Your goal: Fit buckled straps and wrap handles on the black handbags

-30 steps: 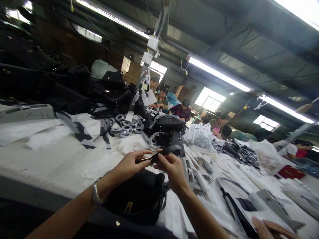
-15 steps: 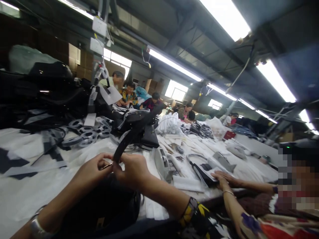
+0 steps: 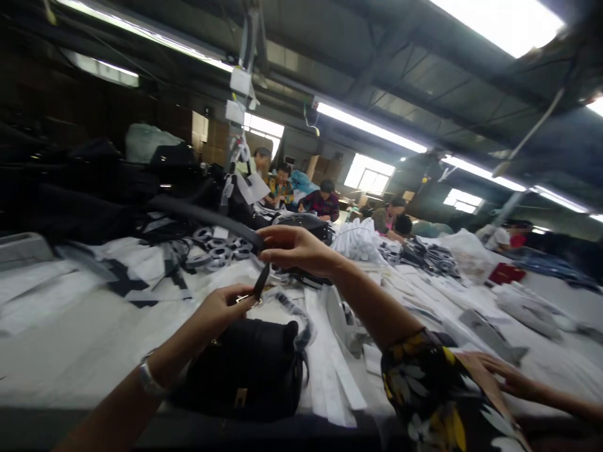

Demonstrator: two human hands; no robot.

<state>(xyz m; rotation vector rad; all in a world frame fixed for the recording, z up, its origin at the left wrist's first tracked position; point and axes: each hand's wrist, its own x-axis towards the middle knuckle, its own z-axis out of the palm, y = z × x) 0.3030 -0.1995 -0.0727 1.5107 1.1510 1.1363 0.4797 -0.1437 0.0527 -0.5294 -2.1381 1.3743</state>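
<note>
A black handbag (image 3: 254, 370) with a small gold clasp stands at the table's front edge, below my hands. Over its top, my left hand (image 3: 207, 320) pinches a gold-coloured buckle (image 3: 249, 301) at the lower end of a black strap (image 3: 211, 218). Higher and to the right, my right hand (image 3: 299, 250) has its fingers closed round the same strap. From there the strap's long free part runs off to the left in the air, blurred by motion. A plastic-wrapped piece (image 3: 304, 326) lies against the bag's right side.
Rolls of tape (image 3: 219, 251) lie behind my hands. White strips (image 3: 330, 370) are right of the bag, beside a grey tape dispenser (image 3: 342, 320). Black bags (image 3: 94, 207) are heaped at the left. A co-worker's hand (image 3: 499, 367) rests at the right; other people work farther back.
My hands have moved apart, the right one rising with the strap. The strap's free part has swung from upper right to the left. My view has turned left, showing more of the bag.
</note>
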